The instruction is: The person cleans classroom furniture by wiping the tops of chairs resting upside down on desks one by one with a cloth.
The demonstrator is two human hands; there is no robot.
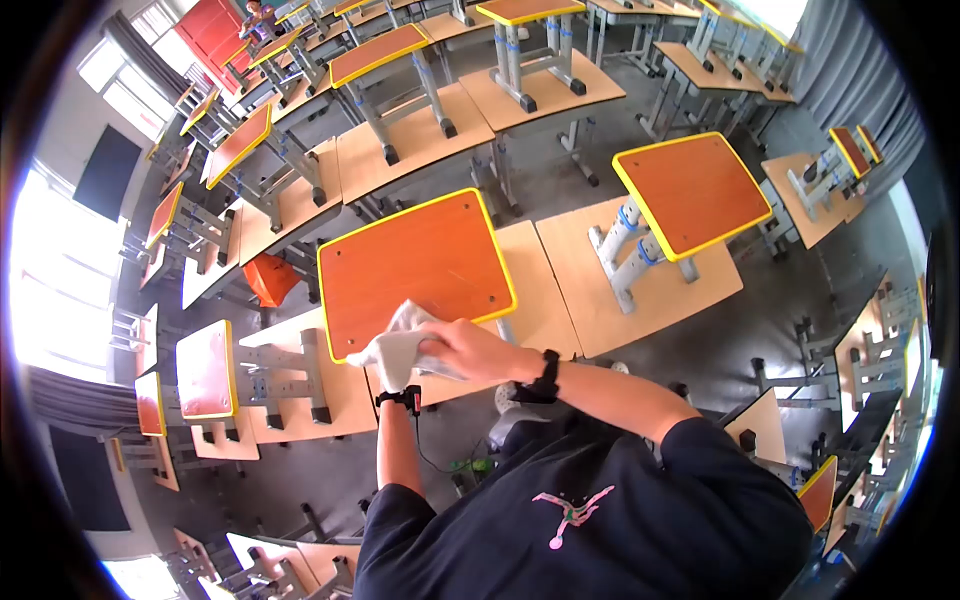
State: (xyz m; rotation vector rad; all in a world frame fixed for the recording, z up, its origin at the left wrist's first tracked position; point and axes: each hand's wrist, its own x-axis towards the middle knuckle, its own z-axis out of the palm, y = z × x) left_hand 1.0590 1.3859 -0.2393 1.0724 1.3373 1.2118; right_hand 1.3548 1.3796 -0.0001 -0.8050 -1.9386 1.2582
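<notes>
My right hand (472, 350) is closed on a bunched white cloth (398, 345). The cloth lies over the near edge of an upturned stool (415, 265), which has an orange-brown seat with a yellow rim. My left wrist (400, 398), with a black strap and a small device on it, reaches up to the cloth from below. White fabric covers the left hand, so its fingers are hidden. The stool rests on a light wooden desk (540, 285) and its seat faces up toward me.
Another stool (695, 195) stands on the desk to the right, and a white-glaring one (206, 370) tips sideways at left. An orange bag (270, 280) hangs beside the desks. Rows of desks and stools fill the room. A person (262, 20) is far off at the upper left.
</notes>
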